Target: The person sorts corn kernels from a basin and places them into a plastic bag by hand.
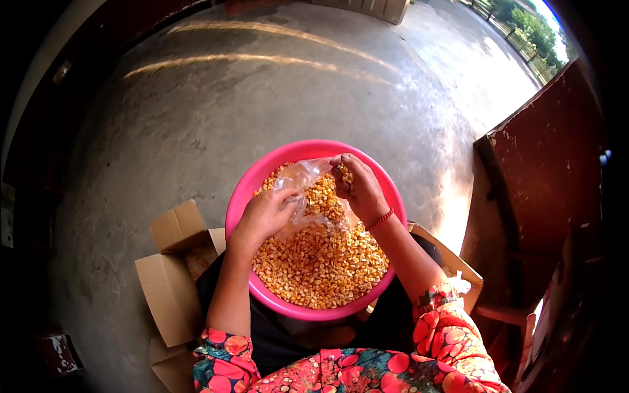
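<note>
A pink basin (308, 313) holds many loose yellow-orange corn kernels (321, 265). Inside it lies a clear plastic bag (303, 175), its mouth spread, with corn kernels in it. My left hand (267, 213) grips the bag's left side, fingers curled on the film. At the bag's right side, my right hand (362, 187) is cupped with its fingers bent round a small heap of corn kernels. A red bead bracelet (381, 219) circles my right wrist.
An open cardboard box (167, 288) stands to the left of my legs. Another cardboard box (468, 278) with white plastic inside is at the right. A dark red wooden door (544, 157) stands on the right, beside a sunlit doorway. Concrete floor (196, 124) stretches ahead.
</note>
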Demonstrator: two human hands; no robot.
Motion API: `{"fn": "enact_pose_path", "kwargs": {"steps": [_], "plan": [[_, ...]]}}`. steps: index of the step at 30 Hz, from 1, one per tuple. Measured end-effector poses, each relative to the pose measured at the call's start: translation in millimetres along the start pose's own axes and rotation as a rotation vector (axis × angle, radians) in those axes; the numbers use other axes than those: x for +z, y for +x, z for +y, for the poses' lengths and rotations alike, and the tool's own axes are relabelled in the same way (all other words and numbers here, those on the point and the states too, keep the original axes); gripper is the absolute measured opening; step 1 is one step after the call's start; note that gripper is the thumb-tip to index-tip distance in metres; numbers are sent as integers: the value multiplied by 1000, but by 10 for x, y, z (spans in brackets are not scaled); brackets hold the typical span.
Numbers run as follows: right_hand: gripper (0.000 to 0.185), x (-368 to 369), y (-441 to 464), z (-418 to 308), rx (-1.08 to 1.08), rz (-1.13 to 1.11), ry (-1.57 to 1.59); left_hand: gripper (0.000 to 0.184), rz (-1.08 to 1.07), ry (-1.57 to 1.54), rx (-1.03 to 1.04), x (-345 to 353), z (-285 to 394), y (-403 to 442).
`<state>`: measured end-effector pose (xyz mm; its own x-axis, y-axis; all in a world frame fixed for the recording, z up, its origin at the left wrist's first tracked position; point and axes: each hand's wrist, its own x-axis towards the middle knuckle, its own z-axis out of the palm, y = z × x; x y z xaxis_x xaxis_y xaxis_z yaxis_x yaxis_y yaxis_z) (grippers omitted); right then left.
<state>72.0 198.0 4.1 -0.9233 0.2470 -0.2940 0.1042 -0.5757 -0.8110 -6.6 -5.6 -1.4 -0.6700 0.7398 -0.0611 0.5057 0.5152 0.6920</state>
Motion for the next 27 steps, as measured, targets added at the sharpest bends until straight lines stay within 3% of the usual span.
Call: {"fn": "enact_pose_path", "kwargs": {"steps": [5,7,9,12,15,18,19,21,25,27], "plan": [[25,-18,146,151,-126,-23,94,27,-23,6,-29,-36,26,-4],[23,61,109,131,-356,-122,-174,27,-10,-8,-12,-23,1,3],[23,104,52,79,-426,-123,-313,27,-22,-8,-25,-40,16,6],[24,65,-26,52,-129,-431,-389,27,-15,-28,-35,-41,11,-8],[22,175,-141,170,16,-724,-633,27,21,-62,-23,-41,-10,3],[20,338,-352,374,-191,-845,-885,27,30,-54,-25,-48,2,9],[27,317,-348,562,-412,-910,-1103,28,23,-35,-37,-55,11,10],[25,306,-426,870,-799,-805,-1311,28,19,-27,-41,-54,23,10],[23,329,-521,1040,-891,-791,-1526,29,16,-28,-54,-44,40,27],[19,375,-571,998,-611,-932,-1561,29,8,-33,-70,-63,67,20]]}}
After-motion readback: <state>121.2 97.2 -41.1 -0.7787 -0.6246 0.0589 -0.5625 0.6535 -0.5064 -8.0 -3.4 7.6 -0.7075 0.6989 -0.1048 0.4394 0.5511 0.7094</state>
